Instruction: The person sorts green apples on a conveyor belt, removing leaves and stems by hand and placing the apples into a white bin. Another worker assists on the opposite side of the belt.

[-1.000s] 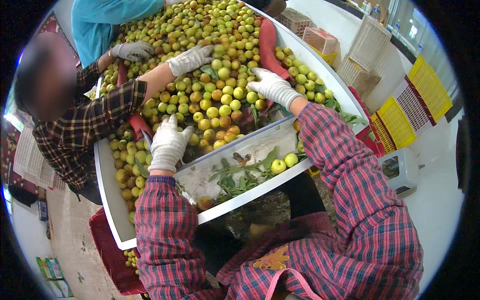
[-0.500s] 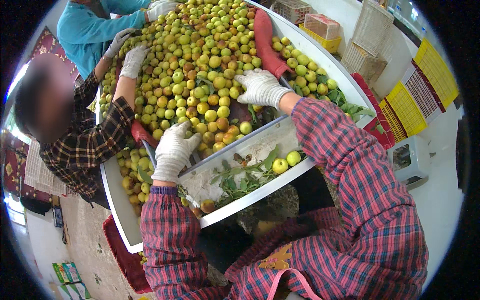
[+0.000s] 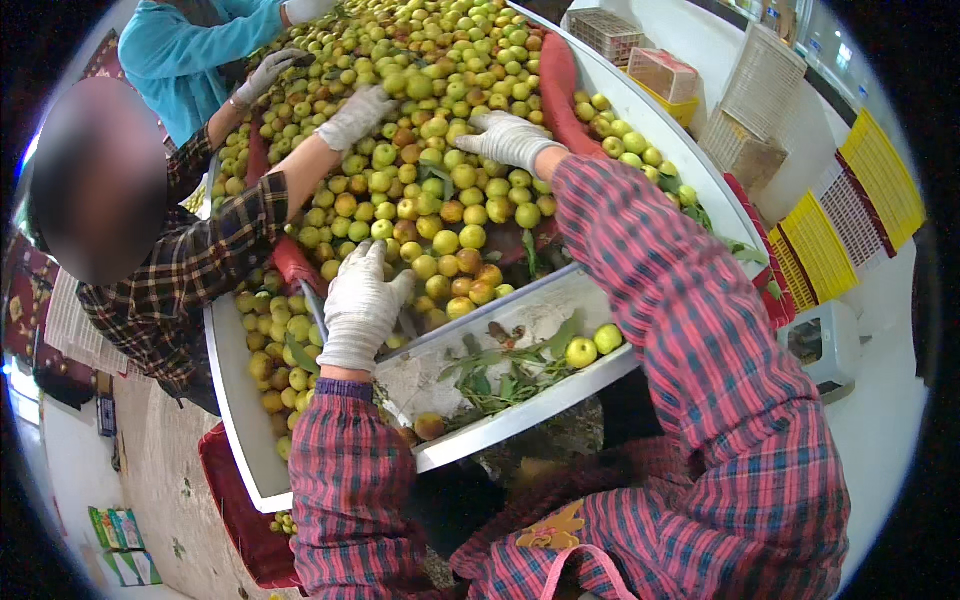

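My left hand (image 3: pixel 365 312), in a white knit glove, rests by small yellow-green, red-blushed fruit (image 3: pixel 450 212) at the near part of the white sorting trough (image 3: pixel 470 430), fingers apart, just beside a grey divider (image 3: pixel 498 298). My right hand (image 3: pixel 505 142), gloved alike, reaches farther into the pile near a red padded strip (image 3: pixel 565 100), fingers loosely spread on the fruit; its fingertips are partly among the fruit. The front compartment holds green leaves (image 3: pixel 490 385) and a few fruit. A left side channel (image 3: pixel 230 370) is filled with more fruit.
A co-worker in dark plaid (image 3: pixel 175 290) reaches a gloved hand (image 3: pixel 355 118) into the pile from the left; another in teal (image 3: pixel 190 55) works behind. Yellow and white crates (image 3: pixel 812 240) lean along the right wall, beside a grey appliance (image 3: pixel 820 345). A red bin (image 3: pixel 235 510) is below left.
My right hand has shifted upward and farther into the pile. The plaid co-worker's near hand moved back to the left, then right again toward the middle. My left hand stays near the divider.
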`<state>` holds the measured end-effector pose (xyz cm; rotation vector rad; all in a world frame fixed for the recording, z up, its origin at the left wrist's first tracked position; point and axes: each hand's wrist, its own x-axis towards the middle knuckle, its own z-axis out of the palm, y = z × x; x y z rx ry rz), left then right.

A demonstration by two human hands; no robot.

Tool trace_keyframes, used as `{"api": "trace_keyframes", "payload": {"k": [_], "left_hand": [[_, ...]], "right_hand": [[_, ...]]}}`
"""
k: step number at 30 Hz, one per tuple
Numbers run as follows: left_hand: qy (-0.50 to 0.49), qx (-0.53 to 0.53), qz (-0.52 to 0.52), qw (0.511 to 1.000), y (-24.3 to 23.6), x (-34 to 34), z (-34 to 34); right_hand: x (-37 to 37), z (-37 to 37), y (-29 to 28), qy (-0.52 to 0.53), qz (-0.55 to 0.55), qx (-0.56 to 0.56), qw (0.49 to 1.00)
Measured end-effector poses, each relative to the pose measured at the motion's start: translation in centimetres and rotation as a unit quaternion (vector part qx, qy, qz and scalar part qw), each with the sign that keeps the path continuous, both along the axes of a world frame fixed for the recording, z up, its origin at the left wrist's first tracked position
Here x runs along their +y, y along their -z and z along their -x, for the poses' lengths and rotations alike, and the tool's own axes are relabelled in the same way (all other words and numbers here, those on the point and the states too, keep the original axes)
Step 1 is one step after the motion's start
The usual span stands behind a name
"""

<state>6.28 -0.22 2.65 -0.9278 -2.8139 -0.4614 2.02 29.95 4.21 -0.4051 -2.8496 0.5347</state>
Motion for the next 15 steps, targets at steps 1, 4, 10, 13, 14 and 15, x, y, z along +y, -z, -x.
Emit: {"api": "trace_keyframes", "payload": {"k": [1, 4, 10, 13, 14, 15], "left_hand": [[-0.014, -0.002, -0.003, 1.0, -0.4, -0.2, 0.0], [-0.048, 0.049, -0.01, 0.998, -0.6, -1.0, 0.5], [-0.056, 0.035, -0.038, 0.997, -0.5, -1.2, 0.8], [-0.048, 0.025, -0.046, 0.997, -1.0, -1.5, 0.8], [-0.052, 0.024, -0.05, 0.997, -0.8, -1.5, 1.0], [-0.057, 0.024, -0.054, 0.997, -0.7, -1.6, 1.3]], "right_hand": [[-0.8, 0.7, -0.3, 0.007, -0.025, -0.047, 0.999], [-2.1, 3.0, -0.6, 0.004, -0.041, -0.09, 0.995], [-1.2, 3.5, 0.2, -0.113, -0.036, -0.089, 0.989], [-3.9, 1.6, 0.8, -0.189, -0.058, -0.068, 0.978], [-4.5, 0.8, 1.1, -0.197, -0.074, -0.067, 0.975], [-5.4, -0.2, 1.1, -0.205, -0.09, -0.065, 0.972]]}}
